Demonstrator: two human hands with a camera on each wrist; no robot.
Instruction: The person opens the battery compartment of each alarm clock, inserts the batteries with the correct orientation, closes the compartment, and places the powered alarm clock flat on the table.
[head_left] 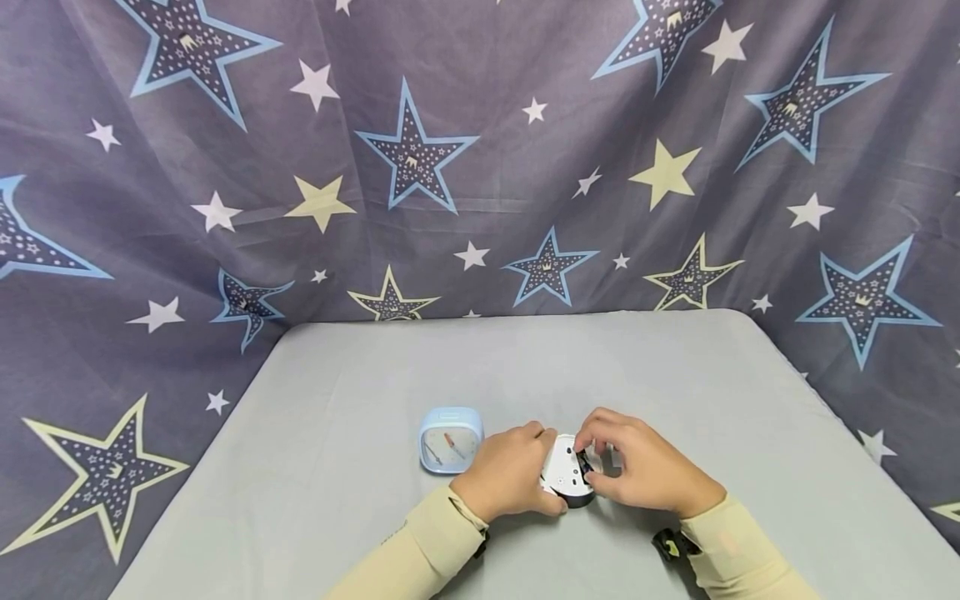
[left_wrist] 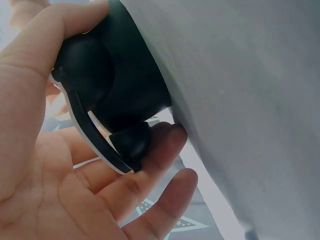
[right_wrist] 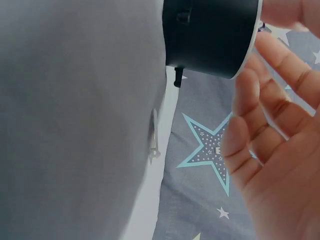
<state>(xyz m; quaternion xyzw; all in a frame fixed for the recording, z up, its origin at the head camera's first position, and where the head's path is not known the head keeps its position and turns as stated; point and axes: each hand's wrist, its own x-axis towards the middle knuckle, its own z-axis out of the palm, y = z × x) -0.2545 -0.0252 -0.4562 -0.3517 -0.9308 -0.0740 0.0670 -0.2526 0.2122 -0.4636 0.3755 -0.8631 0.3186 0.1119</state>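
A black twin-bell alarm clock (head_left: 559, 468) lies with its white back facing up on the grey-covered table. My left hand (head_left: 512, 472) grips its body from the left, the thumb and fingers around the side. The left wrist view shows the clock's black bells (left_wrist: 90, 67) and curved handle beside the left fingers. Over the back, my right hand (head_left: 637, 461) pinches a small dark piece (head_left: 584, 464) between thumb and index finger; its kind is hard to make out. A black foot (right_wrist: 178, 77) sticks out from the clock's side in the right wrist view.
A light blue square clock (head_left: 450, 440) stands just left of my left hand. The grey table cover (head_left: 360, 375) stretches around both hands. Behind it hangs a dark curtain (head_left: 480, 167) printed with stars.
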